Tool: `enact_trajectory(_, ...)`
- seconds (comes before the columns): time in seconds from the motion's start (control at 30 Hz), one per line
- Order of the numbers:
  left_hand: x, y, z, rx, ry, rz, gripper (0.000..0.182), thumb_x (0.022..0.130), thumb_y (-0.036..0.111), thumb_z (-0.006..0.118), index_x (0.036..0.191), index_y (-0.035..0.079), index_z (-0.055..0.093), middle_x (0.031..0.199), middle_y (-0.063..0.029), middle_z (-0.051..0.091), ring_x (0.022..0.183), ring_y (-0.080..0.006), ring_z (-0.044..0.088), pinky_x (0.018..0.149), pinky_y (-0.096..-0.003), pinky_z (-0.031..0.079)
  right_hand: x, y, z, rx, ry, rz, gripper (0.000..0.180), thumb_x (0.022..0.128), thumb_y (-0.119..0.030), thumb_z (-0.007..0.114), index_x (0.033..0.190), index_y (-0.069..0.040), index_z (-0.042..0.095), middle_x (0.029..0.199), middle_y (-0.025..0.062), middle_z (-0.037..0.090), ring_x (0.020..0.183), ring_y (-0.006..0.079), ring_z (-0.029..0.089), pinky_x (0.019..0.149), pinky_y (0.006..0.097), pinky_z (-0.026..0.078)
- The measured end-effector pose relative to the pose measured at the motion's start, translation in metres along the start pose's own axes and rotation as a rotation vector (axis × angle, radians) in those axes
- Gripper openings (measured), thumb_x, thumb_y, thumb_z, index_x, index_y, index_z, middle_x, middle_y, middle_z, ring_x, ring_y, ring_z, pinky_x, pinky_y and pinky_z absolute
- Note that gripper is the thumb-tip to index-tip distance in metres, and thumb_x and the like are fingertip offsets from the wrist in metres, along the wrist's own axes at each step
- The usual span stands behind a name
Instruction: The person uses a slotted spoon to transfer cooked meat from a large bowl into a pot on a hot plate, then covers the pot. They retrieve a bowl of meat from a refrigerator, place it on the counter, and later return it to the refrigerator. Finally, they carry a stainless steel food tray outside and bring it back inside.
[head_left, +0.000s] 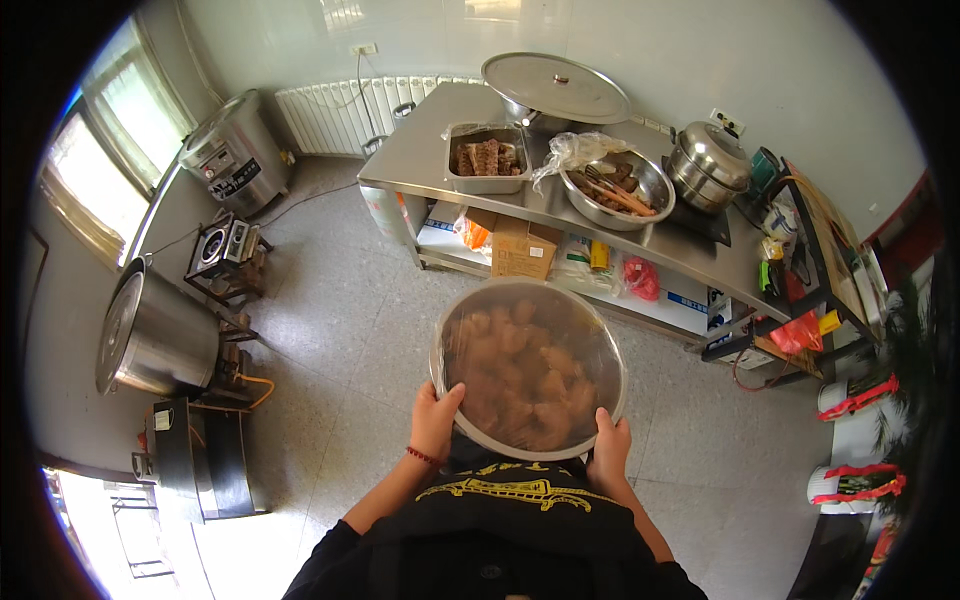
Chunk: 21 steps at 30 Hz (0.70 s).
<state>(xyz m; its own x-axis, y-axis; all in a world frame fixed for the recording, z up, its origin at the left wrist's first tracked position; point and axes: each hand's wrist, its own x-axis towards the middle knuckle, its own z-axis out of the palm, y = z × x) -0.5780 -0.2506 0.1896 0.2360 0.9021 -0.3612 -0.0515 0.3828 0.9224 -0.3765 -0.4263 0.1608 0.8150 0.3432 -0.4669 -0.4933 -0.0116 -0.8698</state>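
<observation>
A round stainless steel basin (616, 337) is held in front of my body, over the floor. Brown chunks of food (525, 367), which look like cooked meat, fill it beneath clear plastic film stretched across the top. My left hand (435, 416) grips the basin's near left rim, with the thumb on top. On the near right rim, my right hand (611, 442) holds on in the same way. Both hands' fingers are partly hidden under the basin.
Ahead stands a steel worktable (420, 142). On it are a rectangular pan (487, 184) of meat, a bowl (600, 214) with meat and tongs, a lidded pot (709, 169) and a large lid (555, 86). To the left are a stockpot (169, 337) and a gas burner (217, 247).
</observation>
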Motion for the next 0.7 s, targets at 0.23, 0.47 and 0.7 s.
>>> enact_trajectory(0.23,0.188,0.024,0.062,0.063,-0.125,-0.017,0.014,0.087,0.010,0.066,0.095,0.000,0.060,0.080,0.0007,0.060,0.067,-0.0063,0.052,0.058,-0.0235,0.043,0.131,-0.016,0.101,0.012,0.133,0.035,0.027,0.092,-0.015,0.060,0.109,0.004,0.053,0.104,0.0136,0.061,0.090,0.0227,0.061,0.080,0.0365,0.050)
enact_trajectory(0.47,0.350,0.075,0.105,0.070,-0.232,-0.105,0.016,0.087,0.008,0.066,0.097,-0.001,0.058,0.085,-0.0022,0.062,0.070,-0.0088,0.055,0.061,-0.0252,0.047,0.226,-0.034,0.207,0.027,0.253,-0.040,0.031,0.090,-0.013,0.061,0.113,0.006,0.054,0.108,0.0155,0.061,0.093,0.0229,0.061,0.081,0.0348,0.049)
enact_trajectory(0.7,0.410,0.101,0.105,0.165,-0.186,-0.208,0.022,0.085,0.010,0.069,0.100,-0.001,0.057,0.085,-0.0023,0.062,0.070,-0.0082,0.054,0.061,-0.0244,0.046,0.266,-0.044,0.269,0.038,0.328,0.071,0.025,0.088,-0.012,0.063,0.105,0.006,0.057,0.097,0.0141,0.064,0.084,0.0211,0.062,0.076,0.0337,0.050)
